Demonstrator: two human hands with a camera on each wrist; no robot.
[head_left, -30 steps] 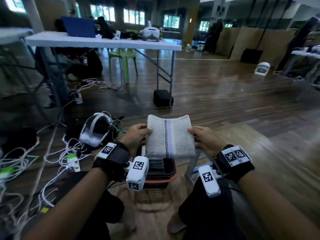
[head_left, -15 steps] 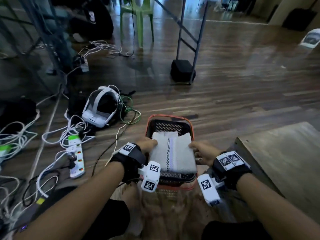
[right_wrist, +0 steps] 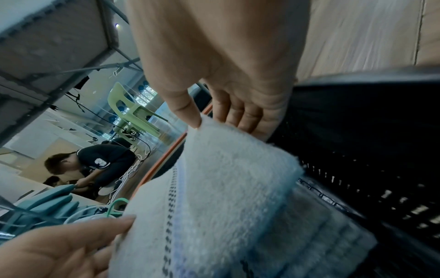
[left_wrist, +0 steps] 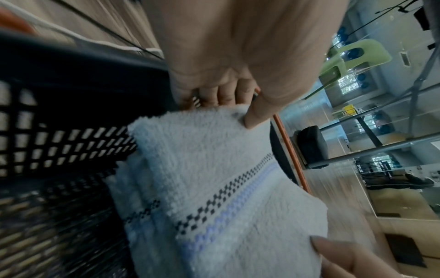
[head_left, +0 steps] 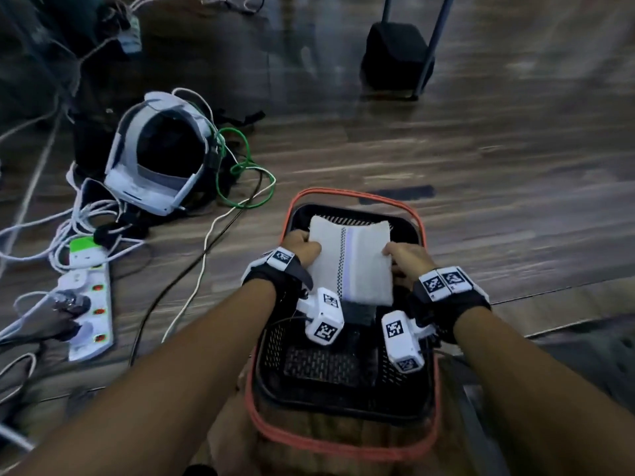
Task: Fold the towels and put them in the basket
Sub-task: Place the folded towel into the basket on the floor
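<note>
Folded white towel [head_left: 350, 261] held over the far half of the black basket [head_left: 343, 403], left edge pinched by left hand [head_left: 302, 247], right edge by right hand [head_left: 409, 259], bare mesh near side, no legible writing

A dark wooden plank floor [head_left: 481, 173] carries everything here. A black mesh basket [head_left: 343, 400] with an orange rim stands on it, near the bottom centre of the head view. To the left of the basket lies a white headset [head_left: 154, 159], with a green cable [head_left: 247, 173] looped just beside it. Further left, a white power strip [head_left: 91, 300] lies flat on the floor among tangled white cables [head_left: 68, 221], and a black cable [head_left: 192, 269] runs between the strip and the basket. Farther away, a black block [head_left: 395, 56] sits on the floor at the foot of a metal leg [head_left: 433, 46].
</note>
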